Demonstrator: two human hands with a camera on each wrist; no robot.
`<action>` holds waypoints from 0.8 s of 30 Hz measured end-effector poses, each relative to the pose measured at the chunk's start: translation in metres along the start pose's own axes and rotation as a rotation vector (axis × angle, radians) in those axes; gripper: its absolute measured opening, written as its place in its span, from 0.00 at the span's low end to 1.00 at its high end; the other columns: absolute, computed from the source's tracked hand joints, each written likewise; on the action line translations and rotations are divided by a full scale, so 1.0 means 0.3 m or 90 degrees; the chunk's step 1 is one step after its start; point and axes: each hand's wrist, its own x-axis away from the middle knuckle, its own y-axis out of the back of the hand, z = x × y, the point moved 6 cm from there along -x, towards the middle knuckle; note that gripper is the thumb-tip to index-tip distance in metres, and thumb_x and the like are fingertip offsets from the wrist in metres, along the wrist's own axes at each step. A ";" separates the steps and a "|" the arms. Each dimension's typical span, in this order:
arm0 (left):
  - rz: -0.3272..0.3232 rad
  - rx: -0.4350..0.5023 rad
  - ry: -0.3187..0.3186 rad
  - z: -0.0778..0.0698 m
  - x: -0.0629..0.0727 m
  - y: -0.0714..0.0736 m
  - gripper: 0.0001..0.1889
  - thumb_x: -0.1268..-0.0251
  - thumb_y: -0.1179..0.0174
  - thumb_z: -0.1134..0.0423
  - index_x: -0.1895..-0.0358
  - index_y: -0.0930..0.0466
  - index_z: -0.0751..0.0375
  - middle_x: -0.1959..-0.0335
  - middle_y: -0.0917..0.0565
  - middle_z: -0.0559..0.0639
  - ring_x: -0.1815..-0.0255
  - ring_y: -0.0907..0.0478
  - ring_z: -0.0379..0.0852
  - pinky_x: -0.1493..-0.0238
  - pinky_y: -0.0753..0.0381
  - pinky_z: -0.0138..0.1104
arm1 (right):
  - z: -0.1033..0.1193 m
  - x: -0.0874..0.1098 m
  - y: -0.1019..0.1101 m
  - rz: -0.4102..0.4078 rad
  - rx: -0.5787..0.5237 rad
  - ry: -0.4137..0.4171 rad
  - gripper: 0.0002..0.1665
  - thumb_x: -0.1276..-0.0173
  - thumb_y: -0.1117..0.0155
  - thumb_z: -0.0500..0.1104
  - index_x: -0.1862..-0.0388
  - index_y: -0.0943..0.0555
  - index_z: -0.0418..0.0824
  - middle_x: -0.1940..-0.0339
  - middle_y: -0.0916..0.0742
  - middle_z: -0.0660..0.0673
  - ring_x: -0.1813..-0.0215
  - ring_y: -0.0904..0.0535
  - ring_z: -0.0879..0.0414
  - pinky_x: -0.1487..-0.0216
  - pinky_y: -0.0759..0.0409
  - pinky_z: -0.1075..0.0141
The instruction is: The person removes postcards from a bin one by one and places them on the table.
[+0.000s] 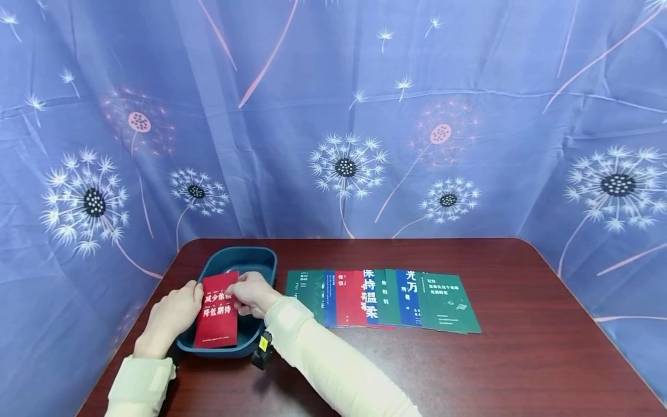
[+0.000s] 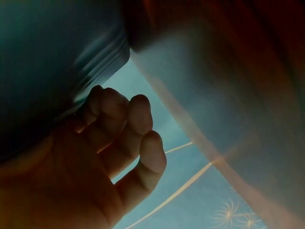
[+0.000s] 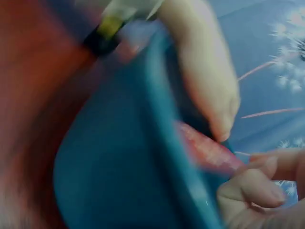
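Observation:
A red card (image 1: 216, 324) with white Chinese characters lies tilted over the blue-green plastic bin (image 1: 183, 343). My right hand (image 1: 255, 294) pinches the card near its upper right edge, thumb on its face. At the bin's left rim, my left hand (image 1: 174, 313) has its fingertips at the card's left edge. The left wrist view shows that left hand (image 2: 102, 157) with its fingers curved beside the bin's outer wall (image 2: 52, 62); its thumb is hidden. In the blurred right wrist view, the card (image 3: 209, 150) spans between both hands.
On the table (image 1: 521, 359), an overlapping row of cards runs right of the bin, with green (image 1: 450, 304), blue (image 1: 409, 301) and red (image 1: 350, 298) ones. A blue dandelion-print cloth (image 1: 292, 174) hangs behind the table. A black wrist device (image 1: 262, 350) hangs under my right wrist.

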 end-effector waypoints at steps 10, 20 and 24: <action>0.010 0.009 -0.004 0.000 -0.005 -0.005 0.23 0.22 0.61 0.53 0.47 0.29 0.73 0.62 0.21 0.72 0.64 0.21 0.67 0.63 0.24 0.62 | 0.030 0.024 -0.011 -0.020 0.319 0.127 0.07 0.34 0.33 0.40 0.71 0.20 0.41 0.83 0.19 0.48 0.86 0.22 0.55 0.82 0.23 0.65; 0.012 0.007 -0.006 -0.005 -0.008 -0.006 0.23 0.22 0.60 0.53 0.46 0.29 0.74 0.62 0.21 0.71 0.66 0.21 0.65 0.63 0.23 0.61 | 0.064 0.064 -0.003 0.004 0.355 0.173 0.07 0.29 0.39 0.43 0.67 0.22 0.43 0.82 0.20 0.48 0.87 0.25 0.54 0.83 0.24 0.65; 0.006 0.009 -0.004 -0.005 -0.002 -0.002 0.23 0.22 0.61 0.54 0.46 0.29 0.73 0.61 0.21 0.73 0.65 0.21 0.66 0.63 0.23 0.62 | 0.091 0.103 0.001 0.005 0.395 0.219 0.04 0.30 0.37 0.43 0.63 0.20 0.44 0.79 0.21 0.52 0.82 0.25 0.59 0.79 0.24 0.68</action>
